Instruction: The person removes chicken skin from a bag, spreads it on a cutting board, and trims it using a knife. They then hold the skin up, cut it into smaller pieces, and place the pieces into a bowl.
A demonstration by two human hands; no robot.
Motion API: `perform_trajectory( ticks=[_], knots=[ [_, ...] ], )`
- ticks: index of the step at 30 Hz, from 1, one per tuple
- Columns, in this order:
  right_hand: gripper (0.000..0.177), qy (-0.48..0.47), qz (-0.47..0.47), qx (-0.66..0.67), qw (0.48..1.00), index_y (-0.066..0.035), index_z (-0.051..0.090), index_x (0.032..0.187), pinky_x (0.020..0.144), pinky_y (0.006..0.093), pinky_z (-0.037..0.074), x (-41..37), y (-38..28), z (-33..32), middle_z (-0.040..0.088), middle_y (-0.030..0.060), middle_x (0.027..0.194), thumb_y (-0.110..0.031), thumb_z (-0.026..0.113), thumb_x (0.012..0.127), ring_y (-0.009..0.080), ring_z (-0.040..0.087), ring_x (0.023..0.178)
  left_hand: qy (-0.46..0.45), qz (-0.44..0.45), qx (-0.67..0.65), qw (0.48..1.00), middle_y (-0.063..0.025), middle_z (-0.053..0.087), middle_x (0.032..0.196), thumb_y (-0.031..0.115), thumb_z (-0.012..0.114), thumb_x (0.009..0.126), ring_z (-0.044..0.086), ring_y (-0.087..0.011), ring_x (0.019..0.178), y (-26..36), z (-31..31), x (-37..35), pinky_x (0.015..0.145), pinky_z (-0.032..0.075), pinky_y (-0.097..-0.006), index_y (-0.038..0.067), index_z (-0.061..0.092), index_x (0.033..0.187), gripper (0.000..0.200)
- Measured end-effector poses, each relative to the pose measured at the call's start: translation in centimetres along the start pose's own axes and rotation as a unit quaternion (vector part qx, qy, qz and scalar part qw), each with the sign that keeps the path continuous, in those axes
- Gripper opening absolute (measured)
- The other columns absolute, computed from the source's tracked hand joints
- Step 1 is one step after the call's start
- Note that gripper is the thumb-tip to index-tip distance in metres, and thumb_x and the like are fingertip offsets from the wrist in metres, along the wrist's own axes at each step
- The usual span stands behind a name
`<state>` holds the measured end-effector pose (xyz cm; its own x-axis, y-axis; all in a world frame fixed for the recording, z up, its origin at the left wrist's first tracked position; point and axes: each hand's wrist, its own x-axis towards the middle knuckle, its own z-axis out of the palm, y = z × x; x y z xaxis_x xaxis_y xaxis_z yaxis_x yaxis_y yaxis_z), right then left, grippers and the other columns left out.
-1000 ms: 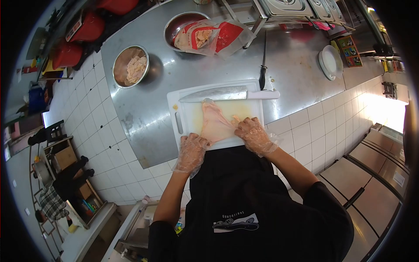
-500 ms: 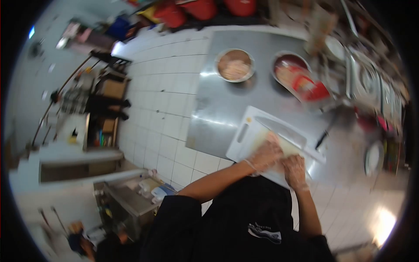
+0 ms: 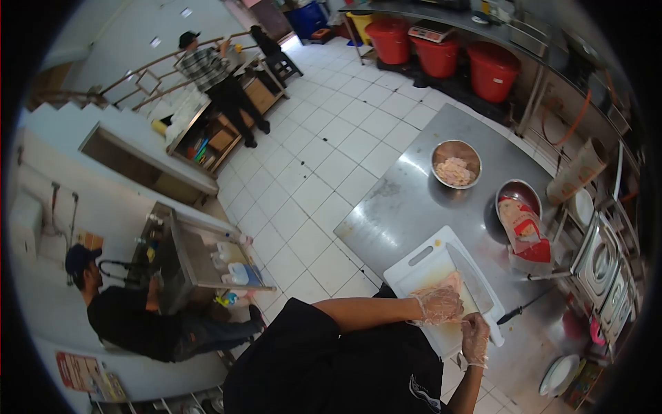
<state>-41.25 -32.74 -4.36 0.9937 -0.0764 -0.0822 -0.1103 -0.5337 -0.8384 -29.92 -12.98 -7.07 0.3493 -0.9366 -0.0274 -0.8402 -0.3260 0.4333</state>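
Observation:
My left hand (image 3: 440,305), in a clear plastic glove, is closed over a piece of pale raw meat (image 3: 452,281), possibly chicken; one end shows past the fingers. Close beside it, my gloved right hand (image 3: 474,338) has its fingers pinched together near the meat's other end; what lies inside them is hidden. Both hands are over a white cutting board (image 3: 418,270) with a slot handle. A large knife (image 3: 470,279) lies along the board's far right side, its black handle reaching past the edge onto the steel table (image 3: 386,214).
A steel bowl of pale meat pieces (image 3: 455,172) stands at the far side. Beside it, a second bowl (image 3: 525,190) holds a red printed bag (image 3: 524,231). Lidded steel pans (image 3: 594,255) line the right. One person (image 3: 138,310) works at a sink; another (image 3: 217,79) stands further back.
The camera view has turned, so the table appears rotated and lower right. My hands remain together over the meat on the board; the right hand has come in closer to the left.

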Motion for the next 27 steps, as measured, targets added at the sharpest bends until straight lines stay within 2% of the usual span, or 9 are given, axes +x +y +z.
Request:
perform_trajectory(
  ticks=[2,5,11,12,16,19,21,22,27],
  knots=[
    [0.005,-0.027,0.059,0.041,0.997,0.002,0.065,0.091,0.076,0.0322,0.049,1.0,-1.9,-2.0,0.063,0.0027,0.082,-0.001,0.066,0.087,0.0134,0.058,0.081,-0.032,-0.03,-0.017,0.999,-0.0108,0.07,0.092,0.025,0.064,0.094,0.071,-0.0307,0.088,0.4,-1.9,0.5,0.084,0.051,-0.0444,0.006,0.067,0.103,0.021],
    [0.006,-0.044,0.105,0.144,0.983,-0.001,0.067,0.095,0.082,0.0304,0.049,2.4,-2.6,-4.1,0.065,0.0037,0.089,-0.003,0.068,0.088,0.0139,0.06,0.084,0.075,-0.075,-0.082,0.991,-0.0144,0.07,0.086,0.025,0.068,0.093,0.071,-0.0345,0.076,0.3,-1.9,0.8,0.077,0.053,-0.0466,0.005,0.066,0.098,0.021],
    [0.055,-0.021,0.073,0.542,0.837,-0.004,0.056,0.137,0.097,0.0305,0.047,5.0,-3.4,-1.9,0.061,0.0056,0.126,-0.009,0.077,0.088,0.0171,0.059,0.112,0.166,-0.143,-0.169,0.961,-0.0177,0.07,0.08,0.027,0.07,0.092,0.071,-0.0387,0.08,1.3,-8.5,0.2,0.074,0.053,-0.0495,0.003,0.066,0.093,0.024],
    [0.078,-0.059,0.084,0.548,0.83,-0.003,0.041,0.153,0.108,0.0336,0.045,5.4,-5.4,-1.1,0.058,0.0086,0.138,-0.012,0.081,0.087,0.0197,0.056,0.128,0.177,-0.148,-0.171,0.958,-0.0184,0.07,0.081,0.027,0.07,0.091,0.071,-0.0395,0.08,1.5,-8.8,0.1,0.075,0.053,-0.0498,0.002,0.066,0.093,0.025],
    [0.081,-0.096,0.072,0.551,0.826,-0.001,0.036,0.155,0.115,0.041,0.046,5.7,-5.5,2.9,0.054,0.0152,0.147,-0.009,0.08,0.087,0.0243,0.055,0.136,0.27,-0.206,-0.308,0.889,-0.0213,0.07,0.082,0.021,0.067,0.092,0.069,-0.0414,0.079,1.8,-9.8,-0.5,0.074,0.051,-0.0493,0.001,0.067,0.093,0.021],
    [0.076,-0.058,0.108,0.48,0.869,-0.002,0.039,0.152,0.114,0.0409,0.047,7.1,-7.6,2.9,0.057,0.0149,0.144,-0.01,0.079,0.088,0.024,0.056,0.135,0.311,-0.245,-0.401,0.826,-0.0182,0.067,0.08,0.02,0.066,0.093,0.066,-0.0331,0.076,2.1,-11.7,-2.6,0.072,0.049,-0.0457,-0.001,0.066,0.094,0.021],
    [0.069,-0.034,0.033,0.471,0.881,-0.005,0.045,0.15,0.103,0.0324,0.044,7.9,-11.9,1.4,0.06,0.0056,0.114,-0.016,0.076,0.089,0.0204,0.059,0.117,0.33,-0.274,-0.454,0.781,-0.0151,0.065,0.078,0.019,0.066,0.093,0.062,-0.0254,0.074,2.1,-13.3,-4.1,0.072,0.048,-0.0428,-0.003,0.064,0.093,0.022],
    [0.07,-0.043,-0.015,0.493,0.869,-0.005,0.046,0.15,0.099,0.0315,0.043,8.9,-12.1,0.5,0.057,0.0046,0.109,-0.022,0.077,0.09,0.0186,0.057,0.109,0.359,-0.271,-0.446,0.773,-0.012,0.061,0.078,0.021,0.066,0.094,0.055,-0.0183,0.075,2.0,-13.6,-4.7,0.072,0.048,-0.0397,-0.004,0.062,0.092,0.025],
    [0.074,-0.205,-0.223,0.553,0.776,-0.002,0.048,0.153,0.074,0.0298,0.032,12.4,-19.0,-2.2,0.043,-0.0008,0.089,-0.04,0.074,0.095,0.0125,0.041,0.083,0.407,-0.3,-0.441,0.741,-0.0098,0.06,0.077,0.021,0.067,0.095,0.055,-0.0163,0.072,2.7,-16.5,-8.1,0.069,0.047,-0.0379,-0.004,0.063,0.093,0.025]
  ],
)
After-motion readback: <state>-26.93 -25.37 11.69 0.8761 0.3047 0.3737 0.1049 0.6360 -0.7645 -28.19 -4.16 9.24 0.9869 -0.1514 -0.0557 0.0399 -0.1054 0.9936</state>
